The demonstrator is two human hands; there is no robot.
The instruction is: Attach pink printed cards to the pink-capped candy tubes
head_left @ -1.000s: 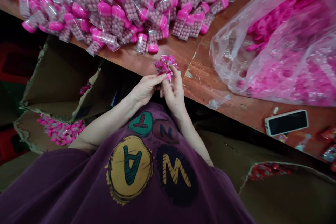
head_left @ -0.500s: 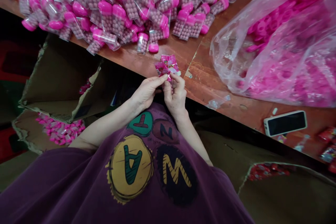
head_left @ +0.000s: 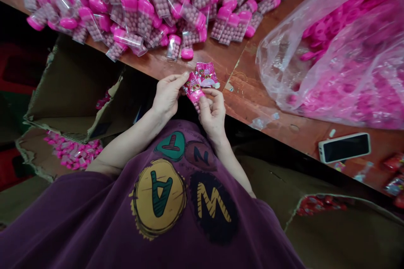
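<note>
My left hand [head_left: 168,94] pinches the upper left edge of a pink printed wrapper [head_left: 193,86] between thumb and fingers. From the other side, my right hand [head_left: 213,113] is closed on the wrapper's lower end and on a small clear container of pink beads [head_left: 197,106], mostly hidden by the fingers and wrapper. Whether the container sits inside the wrapper or behind it, I cannot tell. A second pink wrapper [head_left: 207,75] lies on the table edge just beyond my hands. Farther back is a heap of bead-filled containers with pink caps [head_left: 145,19].
On the brown table [head_left: 244,96], a clear plastic bag [head_left: 271,80] of pink plastic parts lies at right. A white-edged phone [head_left: 344,148] is nearer the front edge. Below stand cardboard boxes [head_left: 72,88], one with pink capped containers [head_left: 75,151], another with red packets [head_left: 320,205].
My left hand has moved up and left along the wrapper, which now shows flatter and more fully. My right hand has shifted slightly down. The view has tilted a little.
</note>
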